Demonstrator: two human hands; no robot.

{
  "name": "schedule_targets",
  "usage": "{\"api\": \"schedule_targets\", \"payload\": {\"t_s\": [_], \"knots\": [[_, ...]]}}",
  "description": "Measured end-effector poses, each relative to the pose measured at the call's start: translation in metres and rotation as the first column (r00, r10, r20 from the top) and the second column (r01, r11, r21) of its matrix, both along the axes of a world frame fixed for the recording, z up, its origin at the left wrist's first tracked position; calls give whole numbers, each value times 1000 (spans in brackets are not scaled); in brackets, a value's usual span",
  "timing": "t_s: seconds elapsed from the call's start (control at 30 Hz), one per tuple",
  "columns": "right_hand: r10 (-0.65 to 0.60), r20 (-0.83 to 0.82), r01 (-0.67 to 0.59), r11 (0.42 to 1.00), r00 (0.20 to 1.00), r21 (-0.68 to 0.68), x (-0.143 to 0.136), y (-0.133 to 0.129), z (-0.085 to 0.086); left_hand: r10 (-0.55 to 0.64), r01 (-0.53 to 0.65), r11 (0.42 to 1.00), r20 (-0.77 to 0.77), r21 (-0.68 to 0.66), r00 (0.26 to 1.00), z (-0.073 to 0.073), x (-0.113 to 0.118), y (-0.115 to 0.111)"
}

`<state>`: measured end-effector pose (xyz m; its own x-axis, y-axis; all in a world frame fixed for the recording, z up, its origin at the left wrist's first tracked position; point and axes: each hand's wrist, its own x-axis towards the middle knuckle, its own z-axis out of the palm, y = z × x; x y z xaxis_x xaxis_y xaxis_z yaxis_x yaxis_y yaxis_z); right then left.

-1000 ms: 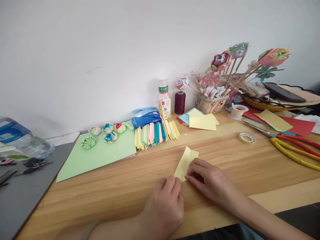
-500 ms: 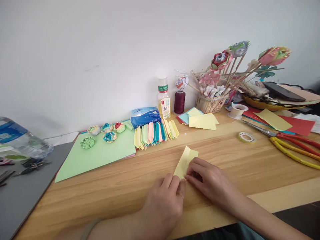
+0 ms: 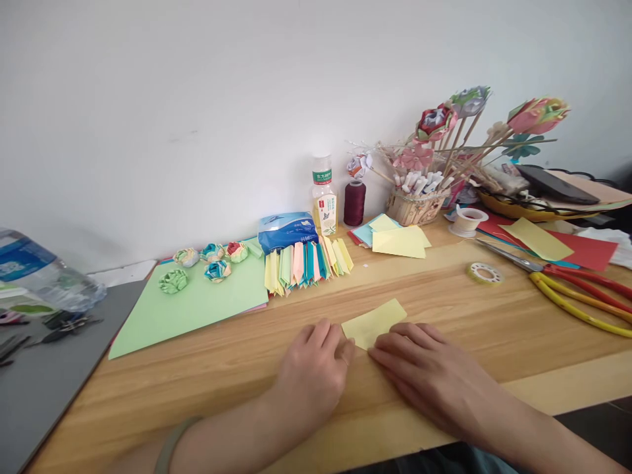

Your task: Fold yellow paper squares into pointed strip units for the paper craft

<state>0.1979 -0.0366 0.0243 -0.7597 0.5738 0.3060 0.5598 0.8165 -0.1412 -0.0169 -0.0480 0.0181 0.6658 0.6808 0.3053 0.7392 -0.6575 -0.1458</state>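
Note:
A yellow paper rectangle [image 3: 375,322] lies slantwise on the wooden table between my hands. My left hand [image 3: 318,365] has its fingers curled together, with thumb and fingertips pinching the paper's left end. At its lower right edge, my right hand [image 3: 424,372] is closed on the paper, fingers pressed together over it. The undersides of my fingers are hidden. Behind the paper stands a row of folded coloured paper pieces [image 3: 301,263]. More yellow sheets [image 3: 399,242] lie farther back.
Paper flowers rest on a green sheet [image 3: 197,316] at left. Scissors [image 3: 538,266] and a tape roll [image 3: 486,273] lie at right. At the back are a tissue pack [image 3: 288,230], a bottle [image 3: 324,197], purple thread [image 3: 354,203] and a basket [image 3: 415,207]. A large bottle [image 3: 49,270] lies far left.
The yellow paper has turned clockwise, from steeply upright to a flatter slant, and its raised fold no longer shows. My left hand has shifted left and my right hand has flattened and moved slightly down.

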Motion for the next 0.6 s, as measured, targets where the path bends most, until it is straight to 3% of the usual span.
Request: {"api": "schedule_targets", "payload": {"t_s": [0.17, 0.3, 0.43, 0.6], "knots": [[-180, 63, 177, 983, 982, 52, -24, -18, -1, -45, 47, 998, 43, -42, 998, -1, -1, 4], [-232, 78, 227, 972, 970, 68, -33, -21, 2, -76, 81, 992, 58, -99, 995, -3, -1, 4], [-178, 34, 179, 983, 983, -38, -23, -5, 16, -104, 103, 989, 3, -107, 995, 0, -3, 8], [-381, 9, 379, 918, 925, -118, -14, 28, 19, -187, 186, 981, 2, -53, 982, 2, -10, 16]]}}
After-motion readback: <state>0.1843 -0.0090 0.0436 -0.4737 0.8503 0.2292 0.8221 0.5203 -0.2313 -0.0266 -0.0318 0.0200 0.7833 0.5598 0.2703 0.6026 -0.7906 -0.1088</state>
